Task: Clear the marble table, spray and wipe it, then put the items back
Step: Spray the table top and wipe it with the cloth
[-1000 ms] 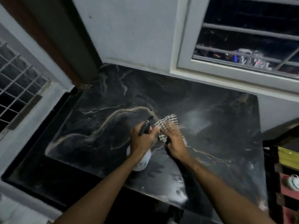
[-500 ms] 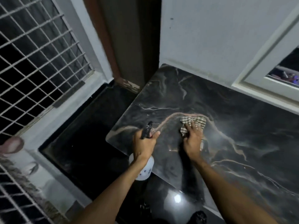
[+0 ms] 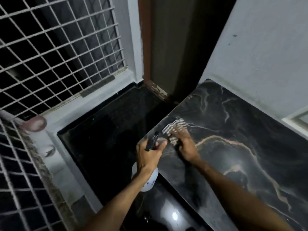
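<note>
The dark marble table (image 3: 241,157) with pale veins fills the right half of the view, and nothing stands on it. My right hand (image 3: 185,144) presses a checked cloth (image 3: 175,129) flat on the marble near the table's left edge. My left hand (image 3: 148,155) grips a white spray bottle (image 3: 150,180) by its black trigger head (image 3: 152,142), holding it just off the table's left edge. The bottle's body hangs below my wrist.
A metal window grille (image 3: 58,52) covers the left side. A black glossy floor (image 3: 106,139) lies below the table's left edge. A brown door frame (image 3: 146,44) stands at the back, and a grey wall (image 3: 266,52) runs behind the table.
My right hand has slid the cloth leftward to the table's left edge. The view has swung left. My left hand keeps the spray bottle beside the cloth.
</note>
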`<action>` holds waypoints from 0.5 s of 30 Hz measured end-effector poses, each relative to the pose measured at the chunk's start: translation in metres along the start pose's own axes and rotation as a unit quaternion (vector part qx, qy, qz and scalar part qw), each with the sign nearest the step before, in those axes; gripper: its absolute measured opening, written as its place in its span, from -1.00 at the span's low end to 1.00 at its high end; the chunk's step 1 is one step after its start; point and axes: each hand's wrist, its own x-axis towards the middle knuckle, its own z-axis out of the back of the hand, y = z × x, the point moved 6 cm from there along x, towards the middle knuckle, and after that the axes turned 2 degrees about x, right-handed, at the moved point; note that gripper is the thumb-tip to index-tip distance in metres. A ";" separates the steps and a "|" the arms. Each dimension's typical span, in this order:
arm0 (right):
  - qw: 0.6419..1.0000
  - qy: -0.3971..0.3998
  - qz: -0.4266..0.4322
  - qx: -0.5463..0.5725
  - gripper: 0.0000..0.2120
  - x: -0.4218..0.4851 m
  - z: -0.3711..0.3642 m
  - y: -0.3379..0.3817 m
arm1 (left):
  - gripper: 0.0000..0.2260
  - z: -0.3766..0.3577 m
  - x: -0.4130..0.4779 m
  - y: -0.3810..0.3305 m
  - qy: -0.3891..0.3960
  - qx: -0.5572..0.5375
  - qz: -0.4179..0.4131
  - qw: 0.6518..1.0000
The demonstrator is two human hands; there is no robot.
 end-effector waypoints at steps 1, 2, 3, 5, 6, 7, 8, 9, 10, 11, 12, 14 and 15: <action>0.997 -0.041 -0.062 0.003 -0.40 0.017 0.015 -0.012 | -0.64 0.004 0.003 0.004 -0.010 0.006 0.009 1.000; 0.992 -0.069 -0.103 0.016 -0.37 0.030 0.020 -0.021 | -0.63 0.008 0.005 0.006 -0.019 0.011 0.017 1.000; 0.991 -0.068 -0.110 0.020 -0.35 0.034 0.013 -0.017 | -0.63 0.011 0.006 0.009 -0.028 0.015 0.022 0.999; 0.999 0.001 -0.035 -0.004 -0.36 0.026 -0.016 0.015 | -0.65 0.013 0.004 0.010 -0.037 0.014 0.034 0.999; 0.999 0.035 0.027 -0.010 -0.36 0.017 -0.028 0.027 | -0.68 0.013 0.004 0.010 -0.042 0.014 0.043 0.998; 0.996 0.063 0.069 -0.005 -0.33 0.013 -0.030 0.031 | -0.70 0.013 0.003 0.012 -0.052 0.013 0.047 0.997; 0.995 0.067 0.079 -0.003 -0.33 0.021 -0.023 0.029 | -0.68 0.013 0.002 0.016 -0.061 0.008 0.058 0.996; 0.998 0.043 0.049 -0.008 -0.35 0.037 -0.015 0.018 | -0.65 0.013 0.001 0.019 -0.069 0.001 0.068 0.995; 1.000 0.014 -0.006 -0.013 -0.37 0.051 -0.008 0.007 | -0.63 0.013 0.000 0.023 -0.077 0.001 0.077 0.994; 1.000 -0.007 -0.028 -0.005 -0.36 0.061 -0.005 0.007 | -0.62 0.013 -0.002 0.025 -0.090 0.006 0.083 0.992; 1.000 -0.008 -0.007 0.009 -0.38 0.059 -0.010 0.020 | -0.62 0.013 -0.006 0.027 -0.104 0.012 0.089 0.991; 0.989 0.044 0.133 0.046 -0.56 0.029 -0.030 0.071 | -0.68 0.015 -0.017 0.026 -0.132 0.000 0.098 0.986; 0.973 0.075 0.207 0.065 -0.67 0.009 -0.034 0.094 | -0.76 0.018 -0.022 0.024 -0.146 0.000 0.089 0.985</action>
